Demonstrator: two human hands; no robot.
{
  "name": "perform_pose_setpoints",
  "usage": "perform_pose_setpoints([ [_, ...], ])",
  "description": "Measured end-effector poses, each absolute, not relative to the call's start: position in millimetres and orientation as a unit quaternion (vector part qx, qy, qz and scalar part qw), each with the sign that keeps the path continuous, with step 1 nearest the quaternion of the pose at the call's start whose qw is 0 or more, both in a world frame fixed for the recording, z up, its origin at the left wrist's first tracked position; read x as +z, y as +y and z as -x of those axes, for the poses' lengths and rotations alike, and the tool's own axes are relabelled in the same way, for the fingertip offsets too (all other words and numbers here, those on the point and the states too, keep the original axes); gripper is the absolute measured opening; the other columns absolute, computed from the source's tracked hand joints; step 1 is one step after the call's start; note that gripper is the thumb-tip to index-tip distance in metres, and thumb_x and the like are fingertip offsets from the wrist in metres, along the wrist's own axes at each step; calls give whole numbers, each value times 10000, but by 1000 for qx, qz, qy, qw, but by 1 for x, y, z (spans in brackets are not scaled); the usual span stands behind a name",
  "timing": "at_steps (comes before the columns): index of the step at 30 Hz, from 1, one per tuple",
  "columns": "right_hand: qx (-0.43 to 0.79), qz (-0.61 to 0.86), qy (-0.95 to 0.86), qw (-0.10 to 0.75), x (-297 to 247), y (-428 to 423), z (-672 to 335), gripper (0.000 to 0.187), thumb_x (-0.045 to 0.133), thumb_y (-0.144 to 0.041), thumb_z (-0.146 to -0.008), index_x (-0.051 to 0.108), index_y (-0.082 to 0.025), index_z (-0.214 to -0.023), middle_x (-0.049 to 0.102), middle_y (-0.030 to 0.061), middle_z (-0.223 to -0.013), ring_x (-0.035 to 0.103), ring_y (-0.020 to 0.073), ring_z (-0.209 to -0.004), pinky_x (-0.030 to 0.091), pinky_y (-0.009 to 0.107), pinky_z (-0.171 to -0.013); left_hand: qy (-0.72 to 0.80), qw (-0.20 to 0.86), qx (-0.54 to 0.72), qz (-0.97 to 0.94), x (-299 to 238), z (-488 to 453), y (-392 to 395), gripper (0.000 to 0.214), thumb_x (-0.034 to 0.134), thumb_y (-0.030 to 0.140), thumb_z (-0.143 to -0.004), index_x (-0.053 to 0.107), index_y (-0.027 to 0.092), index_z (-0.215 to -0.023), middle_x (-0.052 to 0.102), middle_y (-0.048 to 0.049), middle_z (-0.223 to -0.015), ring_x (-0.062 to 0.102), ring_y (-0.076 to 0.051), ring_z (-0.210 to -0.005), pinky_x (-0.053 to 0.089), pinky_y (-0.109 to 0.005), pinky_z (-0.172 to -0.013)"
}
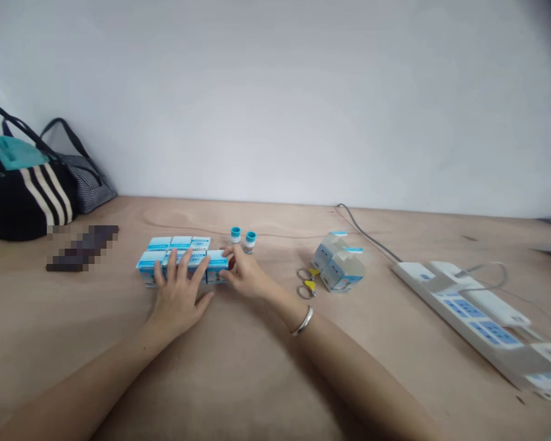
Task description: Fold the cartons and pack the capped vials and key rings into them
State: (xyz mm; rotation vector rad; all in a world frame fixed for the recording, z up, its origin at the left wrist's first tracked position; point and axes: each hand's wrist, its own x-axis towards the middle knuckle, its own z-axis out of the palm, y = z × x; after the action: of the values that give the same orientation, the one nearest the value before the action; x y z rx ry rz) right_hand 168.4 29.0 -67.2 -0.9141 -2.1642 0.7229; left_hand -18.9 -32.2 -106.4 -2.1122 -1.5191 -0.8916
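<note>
Small blue-and-white cardboard boxes [159, 244] stand side by side in two rows on the table. My left hand [177, 300] lies with spread fingers over the front row, its fingertips touching the box tops. At the right end of that row, my right hand [248, 275] pinches a small cardboard box [217, 262] between thumb and fingers. Just behind my right hand are two small clear vials, a left vial [236, 234] and a right vial [250, 242], both with blue caps. Further right, two open boxes [342, 269] have their flaps up.
Two metal rings with yellow tags [309, 285] lie beside the open boxes. A white power strip [463, 318] with plugs and a cable runs along the right. At the left are a black striped bag [27, 196], a grey bag [92, 184] and a dark, pixelated object [85, 248]. A wall [294, 110] rises behind.
</note>
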Motion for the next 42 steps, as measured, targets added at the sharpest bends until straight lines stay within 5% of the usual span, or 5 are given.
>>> perform_pose_setpoints([
  [15,-88,752,-626,188,-37,34,-276,444,620,-280,-790,540,3,-1123,311,409,-1327,633,393,-880,485,460,-640,-524,214,-327,757,-108,15,-33,673,674,357,-727,435,265,-1350,300,-161,-1479,203,-460,-1355,116,-708,-1022],
  [19,-55,742,-644,179,-36,44,-286,288,607,-216,-790,634,-7,-986,577,322,-1000,579,416,-958,484,455,-636,-516,214,-337,758,-107,13,-34,678,690,334,-715,439,278,-1342,304,-154,-1479,218,-459,-1352,115,-710,-1023],
  [25,-106,675,-684,256,-32,28,-266,281,453,-136,-849,633,-113,-1063,548,209,-1154,617,271,-818,475,375,-646,-478,226,-357,770,-100,11,-37,585,660,314,-755,473,257,-1306,377,-155,-1428,319,-415,-1324,210,-646,-1050],
  [33,-127,411,-847,311,-37,-35,-208,220,451,-139,-875,657,-210,-907,667,81,-876,565,221,-832,444,315,-679,-359,113,-384,843,-98,1,-48,532,585,237,-817,422,192,-1321,516,-143,-1275,553,-246,-1143,492,-368,-958],
  [42,122,262,-873,393,-60,-52,-190,392,438,-206,-901,375,-207,-1288,666,87,-1027,637,198,-856,516,308,-662,-399,-27,-406,822,-104,-8,-49,723,593,280,-778,255,211,-1414,574,-111,-1254,599,-260,-1103,537,-374,-897],
])
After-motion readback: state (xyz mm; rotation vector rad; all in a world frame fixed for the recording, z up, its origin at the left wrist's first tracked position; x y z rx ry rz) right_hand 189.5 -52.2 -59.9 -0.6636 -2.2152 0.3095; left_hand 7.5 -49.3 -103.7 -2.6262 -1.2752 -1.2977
